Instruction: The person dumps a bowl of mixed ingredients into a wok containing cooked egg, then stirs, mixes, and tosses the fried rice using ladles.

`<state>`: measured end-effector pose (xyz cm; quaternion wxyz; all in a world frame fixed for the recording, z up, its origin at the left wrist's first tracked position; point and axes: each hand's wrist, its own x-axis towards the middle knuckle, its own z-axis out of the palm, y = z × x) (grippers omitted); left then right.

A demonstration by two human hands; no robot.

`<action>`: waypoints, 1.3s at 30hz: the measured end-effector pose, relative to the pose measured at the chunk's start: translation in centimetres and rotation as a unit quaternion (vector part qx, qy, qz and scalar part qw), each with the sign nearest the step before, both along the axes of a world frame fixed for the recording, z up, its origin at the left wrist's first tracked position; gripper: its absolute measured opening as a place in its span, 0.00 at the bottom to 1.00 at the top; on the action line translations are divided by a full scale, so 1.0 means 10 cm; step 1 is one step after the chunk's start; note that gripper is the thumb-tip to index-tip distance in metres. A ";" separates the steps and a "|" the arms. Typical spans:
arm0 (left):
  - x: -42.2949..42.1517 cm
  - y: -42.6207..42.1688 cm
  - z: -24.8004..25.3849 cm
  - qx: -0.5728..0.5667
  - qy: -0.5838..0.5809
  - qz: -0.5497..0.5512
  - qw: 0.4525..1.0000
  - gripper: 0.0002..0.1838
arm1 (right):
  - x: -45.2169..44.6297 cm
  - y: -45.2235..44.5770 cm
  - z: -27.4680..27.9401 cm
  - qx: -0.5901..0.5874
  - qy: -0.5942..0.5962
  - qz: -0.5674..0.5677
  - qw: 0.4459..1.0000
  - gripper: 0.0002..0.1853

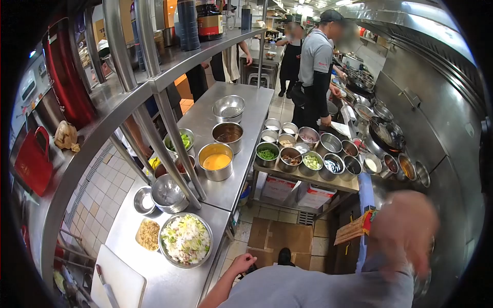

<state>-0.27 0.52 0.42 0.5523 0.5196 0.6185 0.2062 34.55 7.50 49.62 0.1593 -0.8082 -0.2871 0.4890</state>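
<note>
My left hand (243, 263) hangs at the lower middle, fingers curled in, beside the steel counter (215, 197); whether anything is inside it cannot be seen. On that counter a steel bowl (185, 240) holds rice with chopped greens, next to a heap of brown crumbly food (148, 234). My right hand (403, 231) is raised at the right, close to the camera and smeared by motion, so its fingers are unclear. Just left of it are a blue cloth-like strip (365, 195) and a red and wooden item (354, 229).
Steel pots of ingredients (313, 161) fill a lower table. A pot of yellow liquid (215, 161) and a white board (118, 277) with a knife are on the counter. Metal shelf posts (177, 149) rise at left. A co-worker (314, 66) stands by the stove.
</note>
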 end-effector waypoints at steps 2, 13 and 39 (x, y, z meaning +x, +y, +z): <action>0.00 -0.03 -0.02 -0.028 -0.005 0.014 1.000 0.18 | -1.34 0.68 -0.49 0.333 0.088 0.420 0.840 0.11; -0.14 -0.26 -0.19 -0.098 -0.045 0.058 0.992 0.15 | -0.88 0.37 -4.72 0.190 0.108 0.588 0.779 0.03; -0.76 -0.64 0.51 0.044 -0.461 0.650 0.602 0.16 | -0.32 0.49 -5.59 -0.063 -0.061 0.505 0.859 0.19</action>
